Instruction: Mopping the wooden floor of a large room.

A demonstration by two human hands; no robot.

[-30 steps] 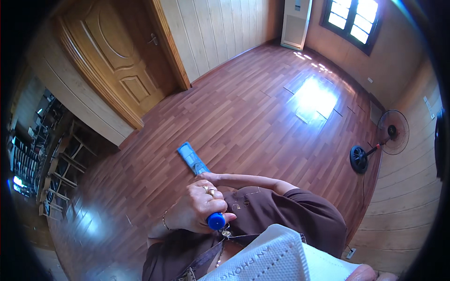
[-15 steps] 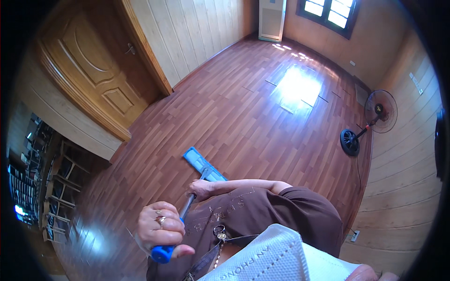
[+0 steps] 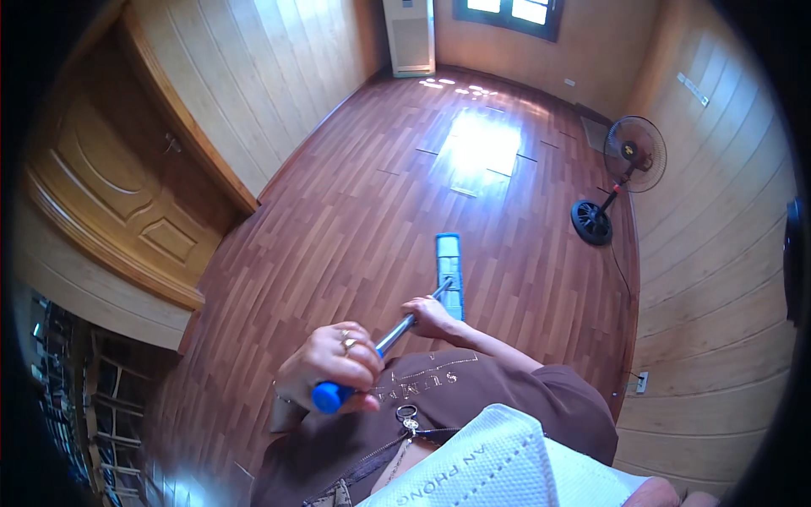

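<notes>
Mop [image 3: 395,335] swung right, lettered shirt [image 3: 503,393], lettered mask [image 3: 486,469]

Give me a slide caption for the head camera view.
Left hand grips the blue handle, right hand the silver pole, of a flat rectangular blue mop over reddish brown plank flooring.

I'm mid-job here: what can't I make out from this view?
All in the head view:
- Underside of the flat mop: faces the floor.
- Middle of the blue grip: wrapped by the left hand.
- Top of the window: cut off by the upper edge.
- Floor grain in the bright patch: washed out by glare.
- Wooden-framed furniture, lower left: too dark for detail.
</notes>
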